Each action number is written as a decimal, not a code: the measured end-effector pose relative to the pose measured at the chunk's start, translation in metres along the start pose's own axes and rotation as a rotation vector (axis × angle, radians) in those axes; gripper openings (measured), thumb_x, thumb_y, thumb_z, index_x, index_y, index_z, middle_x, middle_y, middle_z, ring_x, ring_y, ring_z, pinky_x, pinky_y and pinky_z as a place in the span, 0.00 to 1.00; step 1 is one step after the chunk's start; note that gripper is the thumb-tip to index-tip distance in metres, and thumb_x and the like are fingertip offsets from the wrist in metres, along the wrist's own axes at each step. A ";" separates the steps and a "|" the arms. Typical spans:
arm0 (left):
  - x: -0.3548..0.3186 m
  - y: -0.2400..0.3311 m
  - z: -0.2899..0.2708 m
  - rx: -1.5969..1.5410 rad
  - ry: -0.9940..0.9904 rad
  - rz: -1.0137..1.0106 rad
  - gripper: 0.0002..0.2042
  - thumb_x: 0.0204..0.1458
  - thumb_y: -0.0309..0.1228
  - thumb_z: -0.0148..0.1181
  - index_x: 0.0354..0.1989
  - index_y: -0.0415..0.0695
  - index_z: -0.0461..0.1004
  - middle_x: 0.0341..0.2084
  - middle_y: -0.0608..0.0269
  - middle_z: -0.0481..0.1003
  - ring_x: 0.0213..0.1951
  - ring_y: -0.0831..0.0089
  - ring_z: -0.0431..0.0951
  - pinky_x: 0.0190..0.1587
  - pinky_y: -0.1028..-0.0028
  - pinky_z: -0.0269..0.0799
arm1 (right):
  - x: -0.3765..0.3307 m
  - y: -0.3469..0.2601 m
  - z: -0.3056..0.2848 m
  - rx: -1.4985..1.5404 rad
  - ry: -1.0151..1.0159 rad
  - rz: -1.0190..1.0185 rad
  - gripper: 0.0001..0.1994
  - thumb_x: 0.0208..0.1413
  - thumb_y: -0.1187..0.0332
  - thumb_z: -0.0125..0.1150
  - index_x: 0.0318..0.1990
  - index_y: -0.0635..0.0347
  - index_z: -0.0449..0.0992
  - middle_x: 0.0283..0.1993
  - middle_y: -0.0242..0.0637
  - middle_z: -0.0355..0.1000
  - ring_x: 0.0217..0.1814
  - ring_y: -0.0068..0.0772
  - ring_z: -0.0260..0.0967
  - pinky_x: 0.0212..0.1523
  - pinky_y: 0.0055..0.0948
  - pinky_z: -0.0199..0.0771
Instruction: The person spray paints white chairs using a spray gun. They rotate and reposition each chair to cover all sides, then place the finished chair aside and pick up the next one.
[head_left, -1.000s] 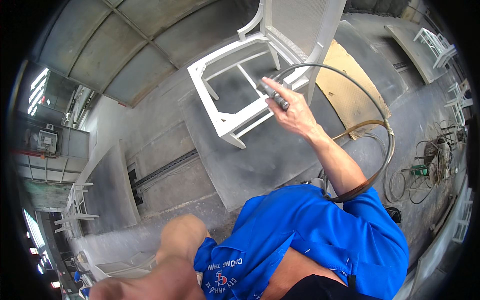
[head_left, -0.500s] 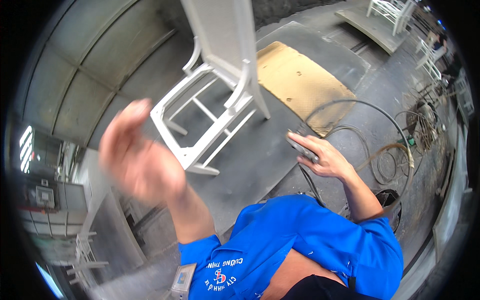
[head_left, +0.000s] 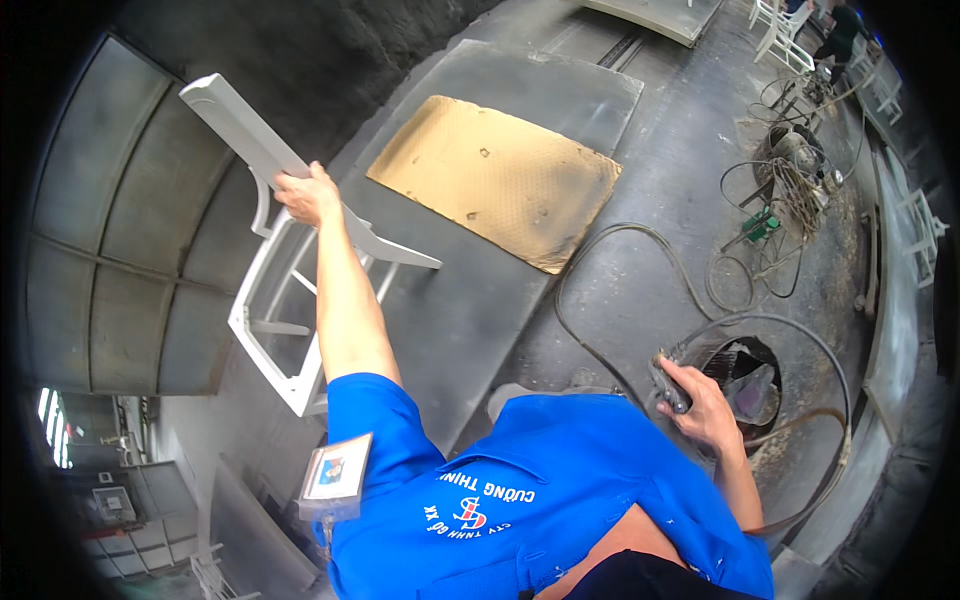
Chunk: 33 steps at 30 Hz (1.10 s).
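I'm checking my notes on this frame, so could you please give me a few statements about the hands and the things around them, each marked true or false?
1. The left hand grips the white chair frame. True.
2. The right hand is empty. False: it holds a spray gun with a dark hose attached.
3. A brown mat lies on the grey floor beyond the chair frame. True.
4. The hose runs straight, with no bends. False: it curves and loops across the floor.
5. The person wears a red shirt. False: the shirt is blue, with a badge hanging at the left shoulder.
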<state>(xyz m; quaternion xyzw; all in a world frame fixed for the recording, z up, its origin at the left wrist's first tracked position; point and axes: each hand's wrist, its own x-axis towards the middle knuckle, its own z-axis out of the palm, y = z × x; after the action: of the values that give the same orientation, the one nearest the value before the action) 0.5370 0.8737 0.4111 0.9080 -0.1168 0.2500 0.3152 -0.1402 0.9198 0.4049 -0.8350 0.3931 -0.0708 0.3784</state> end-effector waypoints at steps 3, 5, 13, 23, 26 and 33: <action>-0.007 0.002 0.002 0.014 0.115 0.054 0.25 0.51 0.40 0.64 0.52 0.38 0.67 0.43 0.39 0.74 0.43 0.38 0.79 0.47 0.44 0.74 | 0.001 0.014 -0.026 -0.012 -0.073 0.080 0.36 0.49 0.68 0.77 0.68 0.57 0.70 0.51 0.51 0.77 0.53 0.57 0.75 0.55 0.45 0.74; -0.020 0.000 -0.013 0.030 0.140 0.137 0.24 0.50 0.41 0.62 0.51 0.38 0.68 0.41 0.40 0.74 0.43 0.38 0.79 0.47 0.44 0.74 | 0.018 0.019 -0.036 -0.035 -0.135 0.092 0.36 0.49 0.68 0.76 0.68 0.57 0.70 0.51 0.52 0.77 0.54 0.57 0.74 0.56 0.46 0.73; -0.188 -0.027 -0.161 -0.442 -0.144 0.064 0.20 0.55 0.26 0.71 0.53 0.31 0.74 0.40 0.52 0.79 0.42 0.66 0.80 0.45 0.69 0.76 | 0.185 0.008 -0.016 -0.137 -0.416 -0.050 0.33 0.57 0.65 0.69 0.70 0.57 0.67 0.54 0.58 0.76 0.57 0.62 0.73 0.58 0.48 0.73; -0.334 -0.116 -0.191 -0.321 0.555 0.065 0.34 0.69 0.51 0.47 0.60 0.23 0.57 0.57 0.38 0.66 0.54 0.57 0.71 0.58 0.60 0.70 | 0.358 -0.008 0.036 -0.043 -0.501 -0.085 0.26 0.60 0.60 0.66 0.65 0.56 0.73 0.54 0.59 0.76 0.59 0.62 0.73 0.61 0.48 0.73; -0.314 -0.111 -0.223 -0.050 0.634 -0.186 0.40 0.66 0.63 0.38 0.53 0.25 0.62 0.51 0.39 0.68 0.48 0.57 0.71 0.54 0.60 0.71 | 0.415 -0.001 0.048 -0.131 -0.579 -0.189 0.26 0.61 0.56 0.64 0.64 0.53 0.75 0.52 0.58 0.76 0.60 0.60 0.73 0.62 0.48 0.72; -0.133 -0.009 -0.323 -0.021 0.711 -0.424 0.51 0.62 0.71 0.41 0.67 0.24 0.61 0.61 0.40 0.69 0.54 0.52 0.74 0.55 0.57 0.73 | 0.519 0.002 0.118 -0.182 -0.608 -0.170 0.27 0.60 0.51 0.65 0.64 0.49 0.76 0.58 0.55 0.72 0.64 0.56 0.70 0.65 0.47 0.69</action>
<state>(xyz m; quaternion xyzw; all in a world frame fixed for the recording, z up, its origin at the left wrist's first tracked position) 0.3047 1.0922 0.5546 0.7657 0.1864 0.4766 0.3897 0.2611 0.6180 0.2277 -0.8782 0.1957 0.1856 0.3949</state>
